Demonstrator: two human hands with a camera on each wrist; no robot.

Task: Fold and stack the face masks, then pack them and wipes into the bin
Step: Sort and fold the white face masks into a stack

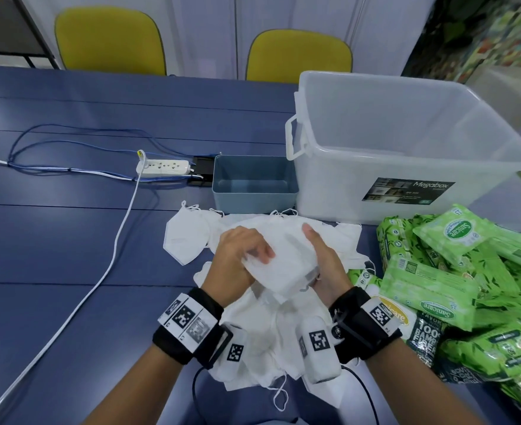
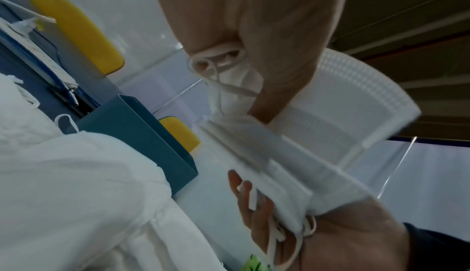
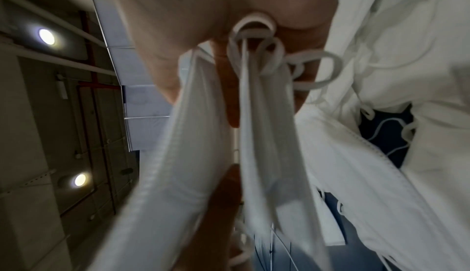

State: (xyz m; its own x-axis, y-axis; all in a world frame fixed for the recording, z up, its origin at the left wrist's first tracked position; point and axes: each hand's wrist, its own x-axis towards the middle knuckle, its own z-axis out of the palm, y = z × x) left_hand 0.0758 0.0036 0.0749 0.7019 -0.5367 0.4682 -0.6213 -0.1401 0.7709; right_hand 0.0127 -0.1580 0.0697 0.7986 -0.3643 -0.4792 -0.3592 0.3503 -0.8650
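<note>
Both hands hold a small stack of white face masks (image 1: pixel 287 265) above a loose pile of masks (image 1: pixel 271 338) on the blue table. My left hand (image 1: pixel 244 253) curls over the stack's left end, pinching it with the ear loops (image 2: pixel 218 58). My right hand (image 1: pixel 323 259) grips the right end, thumb up, fingers under the masks (image 2: pixel 254 197). In the right wrist view the folded masks (image 3: pixel 264 134) hang edge-on with loops (image 3: pixel 254 34) bunched in the palm. One folded mask (image 1: pixel 185 237) lies alone to the left. Green wipe packs (image 1: pixel 455 280) are heaped at right. A small blue-grey bin (image 1: pixel 253 194) stands behind the pile.
A large clear storage box (image 1: pixel 406 179) stands at back right beside the small bin. A white power strip (image 1: pixel 164 167) with white and blue cables (image 1: pixel 112 250) lies at left. Two yellow chairs (image 1: pixel 112 41) stand behind the table.
</note>
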